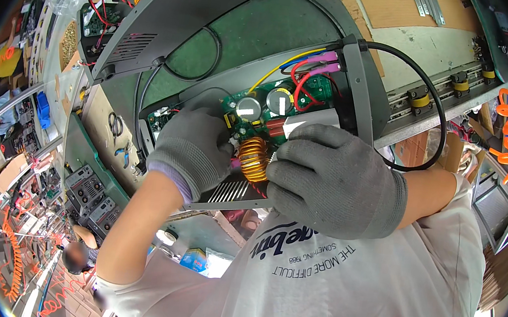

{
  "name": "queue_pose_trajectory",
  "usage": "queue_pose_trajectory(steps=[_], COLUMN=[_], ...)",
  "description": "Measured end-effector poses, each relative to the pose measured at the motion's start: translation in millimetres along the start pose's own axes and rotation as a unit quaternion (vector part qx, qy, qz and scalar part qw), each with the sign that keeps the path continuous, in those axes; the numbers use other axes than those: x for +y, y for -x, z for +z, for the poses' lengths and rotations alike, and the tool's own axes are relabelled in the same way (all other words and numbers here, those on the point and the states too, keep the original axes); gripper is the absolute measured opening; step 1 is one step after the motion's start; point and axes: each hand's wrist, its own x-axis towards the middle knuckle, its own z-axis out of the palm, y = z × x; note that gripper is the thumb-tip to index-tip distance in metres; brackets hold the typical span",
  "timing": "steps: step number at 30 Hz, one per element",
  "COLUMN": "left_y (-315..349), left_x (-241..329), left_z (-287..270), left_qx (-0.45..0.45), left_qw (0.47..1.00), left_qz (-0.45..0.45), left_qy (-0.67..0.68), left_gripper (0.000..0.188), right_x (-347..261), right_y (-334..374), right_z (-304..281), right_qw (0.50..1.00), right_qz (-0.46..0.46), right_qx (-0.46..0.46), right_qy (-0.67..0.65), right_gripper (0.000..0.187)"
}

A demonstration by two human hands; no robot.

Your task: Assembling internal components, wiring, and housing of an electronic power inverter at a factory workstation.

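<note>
Item: one copper-coloured wire-wound ring coil (253, 158), near the grey sheet-metal chassis's (234, 204) near edge, between grey-knit-gloved left hand (194, 143) and right hand (338, 183), fingers curled, grip indeterminable; probably best steadied without scraping windings.

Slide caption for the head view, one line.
Gray-gloved left hand and right hand flank a copper-colored wound coil in an open gray chassis.

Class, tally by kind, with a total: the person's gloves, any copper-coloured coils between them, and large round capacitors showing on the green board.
Grey gloves: 2
Copper-coloured coil: 1
Large round capacitors: 2
Total: 5
</note>
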Motion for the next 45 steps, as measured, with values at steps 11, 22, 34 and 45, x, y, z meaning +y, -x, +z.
queue_pose_trajectory(steps=[11, 22, 34, 45], left_y=[13.0, 1.0, -17.6, -7.1], left_x=[5.4, 6.0, 5.7, -0.8], left_z=[15.3, 8.2, -11.3, 2.4], left_qx=[0.171, 0.143, -0.093, 0.063], left_qw=[0.984, 0.989, 0.989, 0.997], left_qz=[-0.012, -0.011, -0.106, -0.018], left_qy=[0.056, 0.02, 0.039, 0.03], left_gripper=[0.013, 0.015, 0.026, 0.021], right_x=[4.0, 6.9, 3.4, 3.7], right_y=[-0.5, 0.5, -1.2, -5.3], right_z=[0.2, 1.5, 3.1, -1.8], right_qw=[0.998, 0.997, 0.996, 0.999], right_qz=[0.031, 0.036, 0.039, 0.042], right_qx=[0.033, 0.039, 0.058, -0.003], right_qy=[-0.048, -0.058, -0.061, -0.025], right_gripper=[0.026, 0.027, 0.021, 0.025])
